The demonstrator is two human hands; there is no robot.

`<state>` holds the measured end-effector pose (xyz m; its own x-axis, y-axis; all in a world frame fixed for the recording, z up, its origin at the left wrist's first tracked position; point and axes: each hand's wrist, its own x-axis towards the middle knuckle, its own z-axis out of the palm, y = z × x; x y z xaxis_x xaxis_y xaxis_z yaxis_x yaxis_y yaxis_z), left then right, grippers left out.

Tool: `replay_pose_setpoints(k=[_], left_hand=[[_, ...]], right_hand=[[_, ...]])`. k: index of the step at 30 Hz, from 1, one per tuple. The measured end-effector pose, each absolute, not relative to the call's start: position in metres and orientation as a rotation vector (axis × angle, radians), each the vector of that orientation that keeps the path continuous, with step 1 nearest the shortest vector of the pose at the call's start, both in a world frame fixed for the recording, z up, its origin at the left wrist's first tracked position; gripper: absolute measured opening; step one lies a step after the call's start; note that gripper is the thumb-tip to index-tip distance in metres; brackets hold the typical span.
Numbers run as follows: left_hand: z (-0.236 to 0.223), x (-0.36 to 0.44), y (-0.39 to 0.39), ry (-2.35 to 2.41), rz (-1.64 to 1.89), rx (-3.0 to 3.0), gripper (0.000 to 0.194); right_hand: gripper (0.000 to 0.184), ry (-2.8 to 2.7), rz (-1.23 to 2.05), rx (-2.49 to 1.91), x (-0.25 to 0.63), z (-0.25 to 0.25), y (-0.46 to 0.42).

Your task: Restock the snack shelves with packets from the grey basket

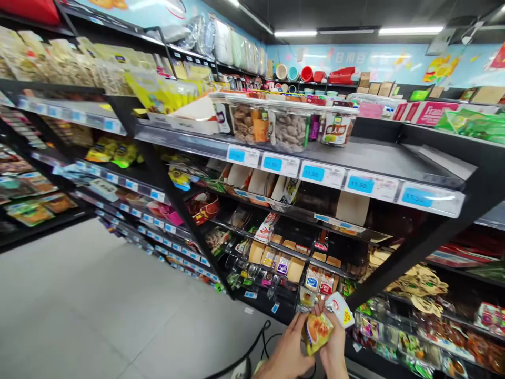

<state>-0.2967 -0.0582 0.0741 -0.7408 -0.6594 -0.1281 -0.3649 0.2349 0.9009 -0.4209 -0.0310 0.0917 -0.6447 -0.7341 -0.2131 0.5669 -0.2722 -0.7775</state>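
Note:
Low in the view, my left hand (pixel 290 350) and my right hand (pixel 334 345) meet in front of the bottom shelves. Both close around small snack packets. The left one pinches a yellow packet with an orange picture (pixel 315 331). Above it a white and red packet (pixel 340 309) sticks up beside the right hand's fingers. The packets touch each other. Just behind them stands a low shelf of small boxed snacks (pixel 311 279).
A black shelf unit (pixel 355 158) runs from left to right with blue price tags (pixel 313 173) and clear tubs of snacks (pixel 290 129) on top. A black basket handle (pixel 252 350) shows beside my left wrist. Grey floor (pixel 98 310) lies to the left.

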Motion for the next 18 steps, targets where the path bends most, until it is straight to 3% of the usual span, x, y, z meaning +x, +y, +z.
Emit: replay_pose_setpoints(k=[6, 11, 15, 18], left_hand=[[0.077, -0.246, -0.100, -1.953, -1.419, 0.942, 0.068], [0.047, -0.207, -0.138, -1.864, -1.135, 1.196, 0.079], [0.032, -0.186, -0.168, -1.791, -0.874, 1.131, 0.077], [0.031, -0.177, -0.186, -1.774, -0.789, 1.071, 0.074]], right_hand=[[0.040, 1.050, -1.898, -0.302, -0.352, 0.106, -0.083], [0.050, 1.388, -1.717, -0.621, -0.335, 0.112, -0.111], [0.058, 1.532, -1.480, -0.839, -0.341, 0.135, -0.132], [0.054, 1.527, -1.412, -0.931, -0.336, 0.152, -0.144]])
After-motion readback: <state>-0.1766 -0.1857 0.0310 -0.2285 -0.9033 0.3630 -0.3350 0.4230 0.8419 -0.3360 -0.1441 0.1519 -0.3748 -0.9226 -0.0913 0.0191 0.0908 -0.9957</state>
